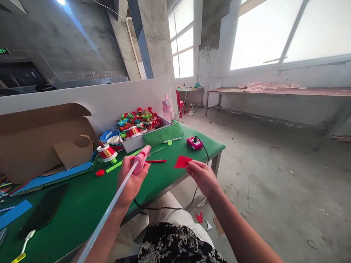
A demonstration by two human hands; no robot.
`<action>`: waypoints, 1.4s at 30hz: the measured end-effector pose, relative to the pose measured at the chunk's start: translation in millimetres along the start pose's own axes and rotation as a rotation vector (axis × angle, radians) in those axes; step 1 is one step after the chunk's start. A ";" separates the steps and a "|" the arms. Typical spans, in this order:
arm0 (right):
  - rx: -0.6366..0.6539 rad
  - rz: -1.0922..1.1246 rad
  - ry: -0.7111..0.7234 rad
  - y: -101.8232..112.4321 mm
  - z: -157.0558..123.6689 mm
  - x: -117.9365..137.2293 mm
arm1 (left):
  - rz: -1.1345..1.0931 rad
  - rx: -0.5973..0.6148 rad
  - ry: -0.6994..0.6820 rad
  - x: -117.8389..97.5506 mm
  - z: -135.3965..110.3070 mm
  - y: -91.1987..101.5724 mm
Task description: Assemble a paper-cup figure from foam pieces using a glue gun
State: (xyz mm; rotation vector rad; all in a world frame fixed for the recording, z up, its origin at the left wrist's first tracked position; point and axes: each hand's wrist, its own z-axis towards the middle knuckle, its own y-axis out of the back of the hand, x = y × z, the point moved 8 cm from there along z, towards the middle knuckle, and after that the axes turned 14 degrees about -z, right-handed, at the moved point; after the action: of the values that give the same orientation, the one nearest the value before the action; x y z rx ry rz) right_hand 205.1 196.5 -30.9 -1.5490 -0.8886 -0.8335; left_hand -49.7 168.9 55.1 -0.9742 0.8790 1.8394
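Over the green table (85,212), the left hand (137,184) wraps a pink glue gun (142,160), hiding its handle; the nozzle seems to point forward. The translucent glue stick (110,210) slants from it toward the wearer, cut off below. The right hand (203,177) pinches a red piece (181,162), fingers covering one end, its length running sideways.

At six o'clock, a black cloth garment (170,243) printed with off-white flowers and leafy sprigs covers the person's front, its far edge uneven. Just beyond it, nearer the dial's centre, show creased, cream-white cloth trousers (167,209). The left hand (135,186), towards eight o'clock, and the right hand (204,177), towards five o'clock, are bare, as are the visible forearms (234,219).
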 end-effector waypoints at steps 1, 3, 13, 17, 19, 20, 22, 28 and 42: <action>-0.090 0.026 0.048 20.2 4.5 13.6 | 0.046 0.023 0.011 5.6 11.4 -8.6; -0.279 0.070 0.168 65.1 6.8 46.7 | 0.163 0.089 -0.002 14.3 32.3 -30.2; -0.753 -0.026 0.545 172.1 -69.4 152.2 | 0.717 0.522 -0.032 48.1 41.0 -175.3; -0.714 -0.069 0.486 142.9 -71.2 143.8 | 0.749 0.513 0.020 54.5 30.4 -201.3; -0.612 -0.102 0.461 113.3 -59.5 134.3 | 0.734 0.497 0.028 53.6 26.1 -201.8; -0.556 -0.103 0.438 95.6 -51.7 127.1 | 0.715 0.490 0.022 52.0 24.7 -197.9; -0.374 -0.118 0.390 49.1 -32.7 109.5 | 0.656 0.480 -0.010 48.4 25.4 -179.9; 0.317 -0.463 0.508 -146.0 -0.2 40.8 | 0.062 0.099 0.010 65.2 74.3 -9.3; 0.813 -0.670 0.806 -312.4 52.8 -101.4 | -0.358 -0.337 0.317 179.8 106.4 201.7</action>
State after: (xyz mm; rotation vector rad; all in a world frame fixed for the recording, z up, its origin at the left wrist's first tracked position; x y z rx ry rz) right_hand -115.5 271.6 16.1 -0.1307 -0.9445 -1.2256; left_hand -320.5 244.8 -17.0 -1.5583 0.5329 1.5722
